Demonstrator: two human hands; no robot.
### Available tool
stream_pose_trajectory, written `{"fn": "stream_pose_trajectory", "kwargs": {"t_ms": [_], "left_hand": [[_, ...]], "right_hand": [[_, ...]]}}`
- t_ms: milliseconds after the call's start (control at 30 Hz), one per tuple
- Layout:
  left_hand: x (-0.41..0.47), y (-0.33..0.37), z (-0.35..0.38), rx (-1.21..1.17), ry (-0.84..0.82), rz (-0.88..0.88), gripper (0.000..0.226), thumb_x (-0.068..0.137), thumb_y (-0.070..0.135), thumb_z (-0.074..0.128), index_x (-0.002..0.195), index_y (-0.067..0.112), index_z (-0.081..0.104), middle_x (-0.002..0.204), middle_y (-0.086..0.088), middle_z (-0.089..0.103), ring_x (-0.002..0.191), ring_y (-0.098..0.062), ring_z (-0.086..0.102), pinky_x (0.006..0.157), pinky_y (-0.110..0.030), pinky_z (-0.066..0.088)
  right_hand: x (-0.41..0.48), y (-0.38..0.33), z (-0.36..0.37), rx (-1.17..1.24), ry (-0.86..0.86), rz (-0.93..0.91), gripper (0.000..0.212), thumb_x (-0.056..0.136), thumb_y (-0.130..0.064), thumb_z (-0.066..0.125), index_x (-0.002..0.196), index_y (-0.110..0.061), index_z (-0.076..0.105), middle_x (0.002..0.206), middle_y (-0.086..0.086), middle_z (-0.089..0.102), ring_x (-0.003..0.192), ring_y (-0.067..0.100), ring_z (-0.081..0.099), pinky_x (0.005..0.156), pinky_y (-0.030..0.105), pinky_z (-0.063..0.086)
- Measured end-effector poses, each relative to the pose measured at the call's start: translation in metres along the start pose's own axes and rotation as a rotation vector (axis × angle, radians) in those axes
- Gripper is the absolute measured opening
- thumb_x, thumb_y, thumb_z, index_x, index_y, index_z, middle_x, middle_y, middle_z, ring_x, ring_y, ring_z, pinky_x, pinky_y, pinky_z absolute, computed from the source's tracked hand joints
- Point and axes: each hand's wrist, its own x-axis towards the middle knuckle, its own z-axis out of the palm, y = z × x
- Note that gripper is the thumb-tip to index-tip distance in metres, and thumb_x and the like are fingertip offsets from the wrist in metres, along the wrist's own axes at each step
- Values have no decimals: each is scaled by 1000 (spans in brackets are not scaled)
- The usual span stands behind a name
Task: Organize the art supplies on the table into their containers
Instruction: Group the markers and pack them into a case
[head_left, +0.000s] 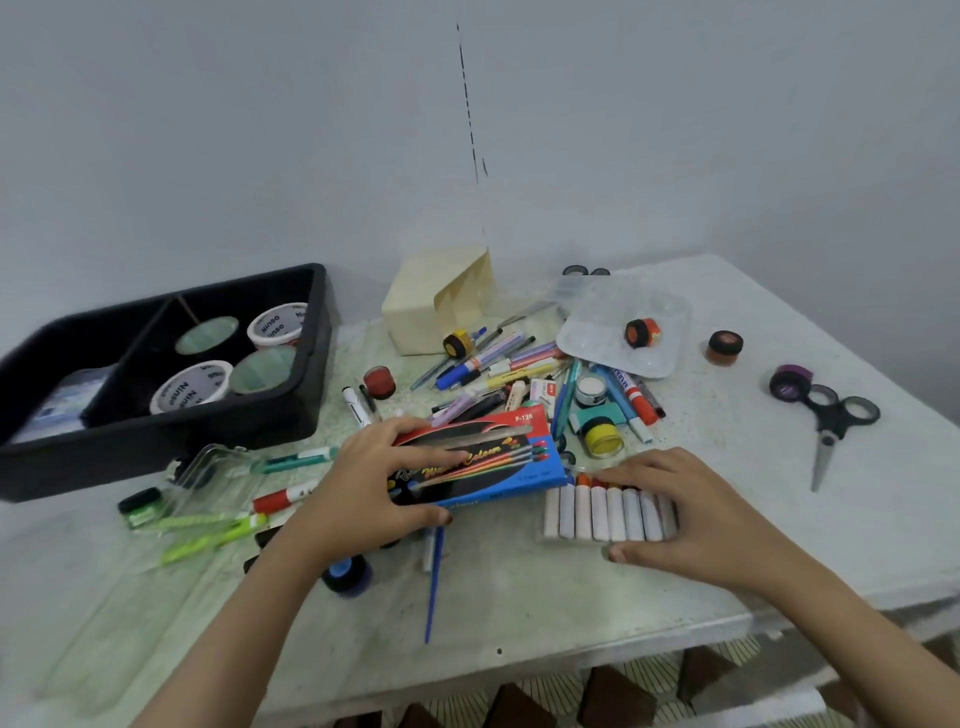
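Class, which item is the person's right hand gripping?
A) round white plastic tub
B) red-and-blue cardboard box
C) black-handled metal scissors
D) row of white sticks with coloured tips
D: the right hand curls round the row of white sticks with coloured tips; the left hand holds the red-and-blue cardboard box.

You can read "P-120" in pale print on the red band at the far right corner of the watercolour box (488, 457). Across its black lid runs yellow script reading "Water Colour", its first letters partly hidden by the fingers (431, 457) of your left hand (363, 493). Left of the box and farther back, two white tubs (275, 325) (189, 387) in the black tray (156, 431) each carry "Ninso" in dark letters, repeated round the side. Right of the box and farther back, a blue-and-white marker (626, 387) shows "MARK" along its barrel; the rest is too small to tell
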Motion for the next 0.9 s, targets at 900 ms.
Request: {"fn": "stream_pose_trajectory", "kwargs": {"t_ms": [900], "left_hand": [[-43,-12,-20,-201,20,-41,58,56,62,66,112,65,52,131,27,36,125,1,33,106,-43,36]], "right_hand": [[9,-29,-18,125,172,-17,77,51,-90,50,121,-56,47,117,-30,47,113,-11,37,84,9,30]]}}
